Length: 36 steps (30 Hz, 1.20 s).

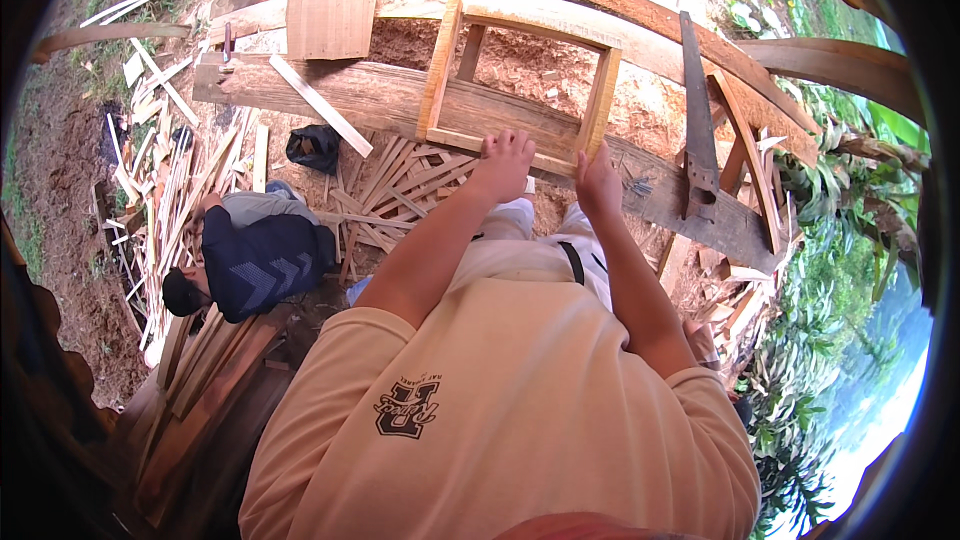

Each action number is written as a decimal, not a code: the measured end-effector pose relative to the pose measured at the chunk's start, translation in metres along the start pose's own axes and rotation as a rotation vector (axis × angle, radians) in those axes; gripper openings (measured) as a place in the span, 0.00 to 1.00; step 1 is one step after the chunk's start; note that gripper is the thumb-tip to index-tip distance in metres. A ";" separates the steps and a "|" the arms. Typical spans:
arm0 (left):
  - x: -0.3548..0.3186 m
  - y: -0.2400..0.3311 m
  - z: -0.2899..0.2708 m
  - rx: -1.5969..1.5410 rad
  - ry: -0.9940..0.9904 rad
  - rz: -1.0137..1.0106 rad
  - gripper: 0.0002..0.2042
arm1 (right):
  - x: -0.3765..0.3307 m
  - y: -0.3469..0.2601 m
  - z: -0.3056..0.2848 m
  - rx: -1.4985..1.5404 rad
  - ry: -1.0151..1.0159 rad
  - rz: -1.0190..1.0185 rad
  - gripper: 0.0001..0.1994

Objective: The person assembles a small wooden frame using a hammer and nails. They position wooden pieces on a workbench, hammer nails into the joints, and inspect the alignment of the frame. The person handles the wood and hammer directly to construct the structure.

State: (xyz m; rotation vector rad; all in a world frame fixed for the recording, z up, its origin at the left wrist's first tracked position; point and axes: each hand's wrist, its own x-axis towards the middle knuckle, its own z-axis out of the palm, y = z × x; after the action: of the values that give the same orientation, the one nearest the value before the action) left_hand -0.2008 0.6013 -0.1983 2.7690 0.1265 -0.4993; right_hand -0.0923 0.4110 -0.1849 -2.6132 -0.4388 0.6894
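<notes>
Left hand [503,162] spread flat, fingers splayed on the near rail of the wooden frame [440,65]. Right hand [597,178] curled around the frame's near corner, handsaw [698,130] lying well beyond the fingertips.

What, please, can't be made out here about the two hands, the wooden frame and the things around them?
Head view only:
- Left hand: palm side faces away; its grip on the frame is unseen.
- Right hand: fingertips sit at the frame's corner; contact unclear.
- Nails beside it: too small to count.
- Saw: teeth too fine to see.
- Crouching person: hands hidden behind the body.
</notes>
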 end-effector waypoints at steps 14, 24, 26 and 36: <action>-0.001 -0.002 -0.001 0.029 0.023 0.026 0.28 | 0.042 -0.020 -0.019 -0.032 0.023 0.087 0.22; -0.003 0.003 -0.003 -0.026 0.065 -0.011 0.22 | 0.059 -0.048 -0.078 0.040 0.014 0.079 0.22; -0.004 0.003 -0.003 -0.035 0.066 -0.010 0.22 | 0.067 -0.049 -0.079 0.017 0.013 0.067 0.22; -0.003 0.003 0.000 -0.047 0.093 -0.010 0.21 | 0.094 -0.048 -0.086 0.062 -0.009 0.041 0.22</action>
State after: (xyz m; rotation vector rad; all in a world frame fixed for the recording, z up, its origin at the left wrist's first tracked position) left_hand -0.2032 0.5982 -0.1957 2.7475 0.1713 -0.3660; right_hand 0.0211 0.4643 -0.1315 -2.5686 -0.3620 0.7170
